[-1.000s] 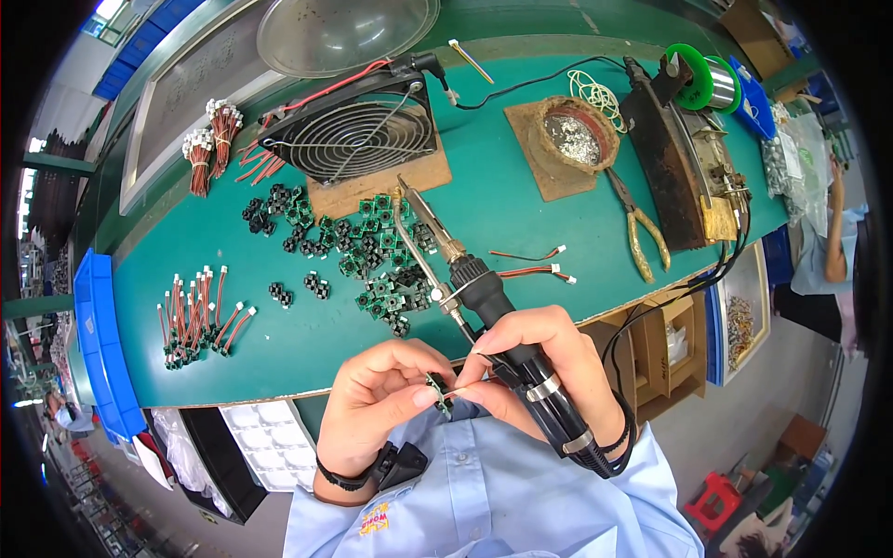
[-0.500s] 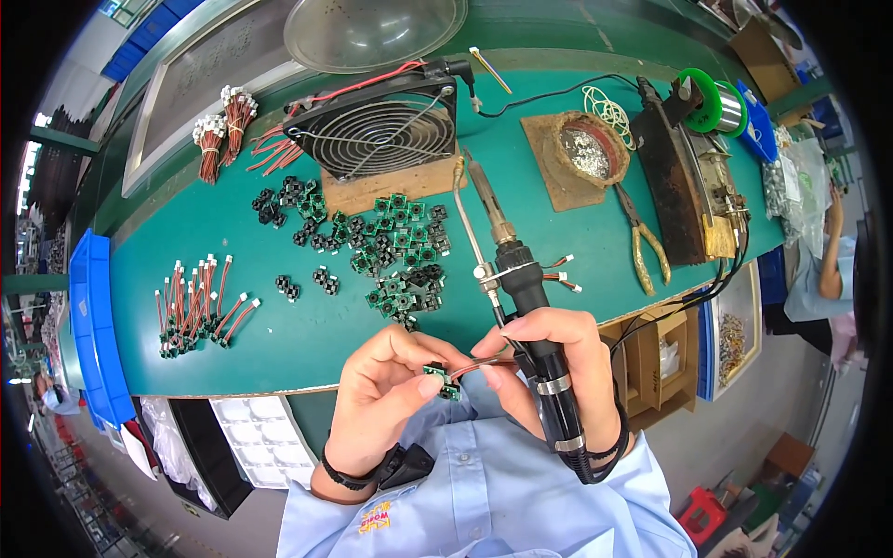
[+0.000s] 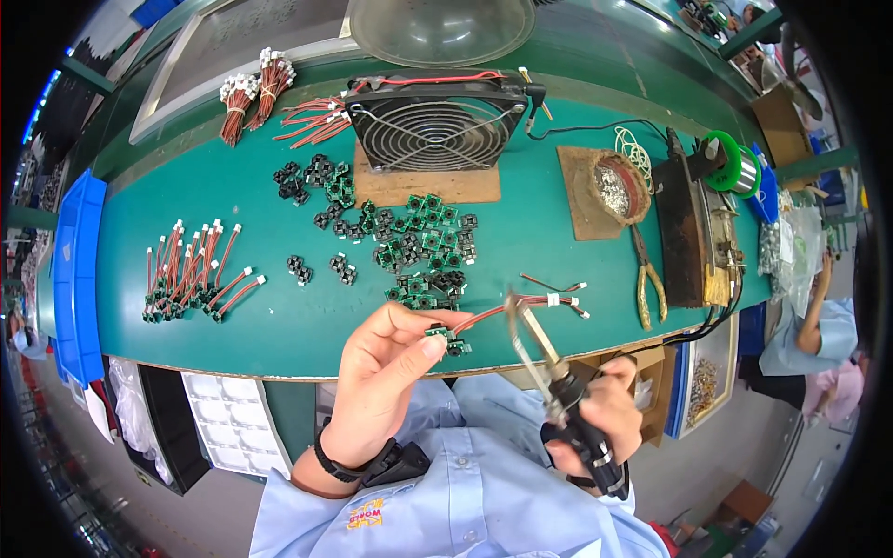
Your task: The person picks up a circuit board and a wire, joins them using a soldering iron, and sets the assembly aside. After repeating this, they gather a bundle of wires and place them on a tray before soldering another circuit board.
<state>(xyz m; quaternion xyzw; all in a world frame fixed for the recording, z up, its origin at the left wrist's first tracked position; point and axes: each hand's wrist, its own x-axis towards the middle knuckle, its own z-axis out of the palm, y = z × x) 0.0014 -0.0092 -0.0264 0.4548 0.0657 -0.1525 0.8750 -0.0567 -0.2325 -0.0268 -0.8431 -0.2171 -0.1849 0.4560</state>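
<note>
My left hand pinches a small green circuit board with a red and black wire lead trailing to the right, ending in a white connector. My right hand grips the black handle of a soldering iron, its metal tip pointing up toward the wire, just right of the board. Both hands hover above the near edge of the green bench. A pile of several more small green boards lies on the bench just beyond my hands.
A row of finished wired boards lies at the left beside a blue bin. A black fan, wire bundles, a solder dross bowl, yellow-handled pliers, a green solder spool and another person at right.
My hands have parted: the left now lifts the board with its wire up and left, while the right has drawn the soldering iron down and right, away from the board.
</note>
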